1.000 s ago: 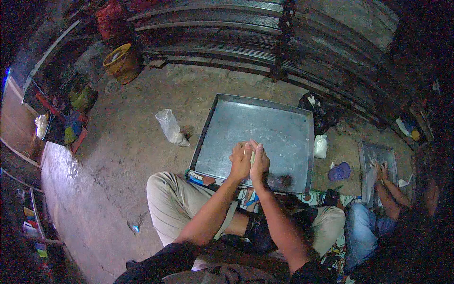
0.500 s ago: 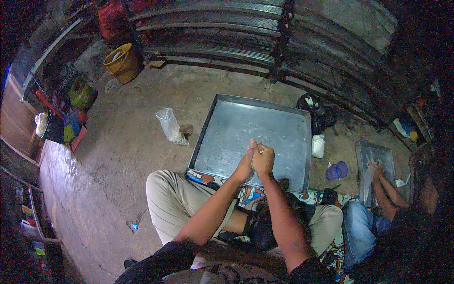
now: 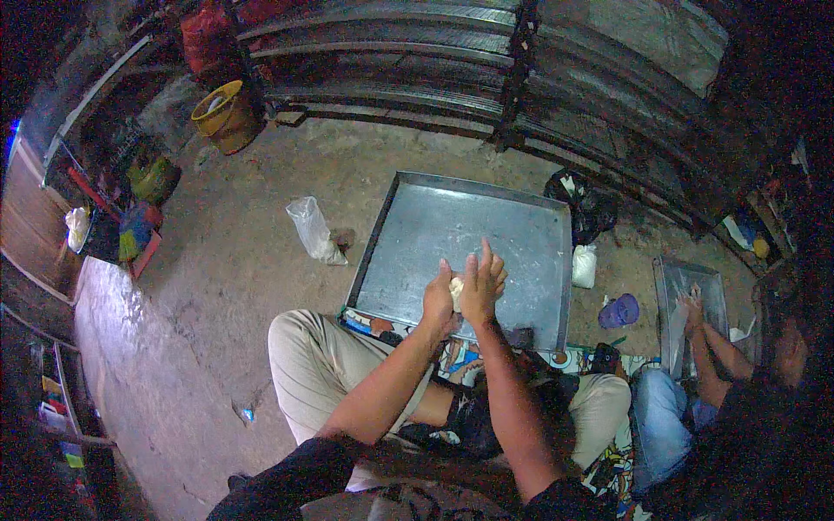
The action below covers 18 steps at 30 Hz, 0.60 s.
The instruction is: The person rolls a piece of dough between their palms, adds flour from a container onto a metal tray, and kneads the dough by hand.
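Observation:
Between my two hands is a small pale lump of dough [image 3: 457, 293], held above the front part of a large square metal tray [image 3: 408, 226]. My left hand [image 3: 438, 297] cups the lump from the left, thumb up. My right hand [image 3: 479, 285] presses it from the right, its index finger raised and the other fingers loosely bent. The tray rests at my crossed legs [image 3: 313, 356], partly on a colourful printed sheet [image 3: 465, 354]. A clear plastic bag with white contents [image 3: 320, 234] lies left of the tray; a white bag [image 3: 584, 267] and a purple container [image 3: 618, 311] are on its right.
At right, another person's hands [image 3: 693, 308] work over a second metal tray [image 3: 665, 286]. Metal racks [image 3: 382, 61] line the back, with a yellow bucket [image 3: 221, 117] and black bag [image 3: 586, 217] nearby. Assorted items [image 3: 139, 217] lie at left on the concrete floor [image 3: 182, 347].
My hands have loosened from their tight clasp and parted slightly, exposing the pale lump. The right hand's fingers have lifted. The co-worker's hands have moved slightly.

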Available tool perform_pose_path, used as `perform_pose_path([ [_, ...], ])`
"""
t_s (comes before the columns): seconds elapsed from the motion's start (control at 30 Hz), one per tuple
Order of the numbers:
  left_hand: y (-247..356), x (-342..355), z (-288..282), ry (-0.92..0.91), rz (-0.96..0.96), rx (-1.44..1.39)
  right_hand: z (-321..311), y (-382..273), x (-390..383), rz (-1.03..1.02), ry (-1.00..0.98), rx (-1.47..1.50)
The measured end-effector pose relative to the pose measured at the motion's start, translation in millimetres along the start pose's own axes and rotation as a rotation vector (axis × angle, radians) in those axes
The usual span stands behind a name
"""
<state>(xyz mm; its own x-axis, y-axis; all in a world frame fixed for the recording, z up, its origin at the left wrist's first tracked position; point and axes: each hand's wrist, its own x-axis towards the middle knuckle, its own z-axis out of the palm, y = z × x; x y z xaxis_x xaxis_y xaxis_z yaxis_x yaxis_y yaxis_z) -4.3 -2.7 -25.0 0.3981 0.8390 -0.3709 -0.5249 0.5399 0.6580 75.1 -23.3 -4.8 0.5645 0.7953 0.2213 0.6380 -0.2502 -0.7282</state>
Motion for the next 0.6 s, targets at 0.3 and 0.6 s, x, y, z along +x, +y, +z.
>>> perform_pose_path([
  [0.3,46,3,-10,0.399,0.447,0.534,35,5,-9,0.187,-0.475,0.642],
  [0.6,5,-1,6,-0.105,0.664,1.146,-4,14,7,0.450,-0.293,0.912],
])
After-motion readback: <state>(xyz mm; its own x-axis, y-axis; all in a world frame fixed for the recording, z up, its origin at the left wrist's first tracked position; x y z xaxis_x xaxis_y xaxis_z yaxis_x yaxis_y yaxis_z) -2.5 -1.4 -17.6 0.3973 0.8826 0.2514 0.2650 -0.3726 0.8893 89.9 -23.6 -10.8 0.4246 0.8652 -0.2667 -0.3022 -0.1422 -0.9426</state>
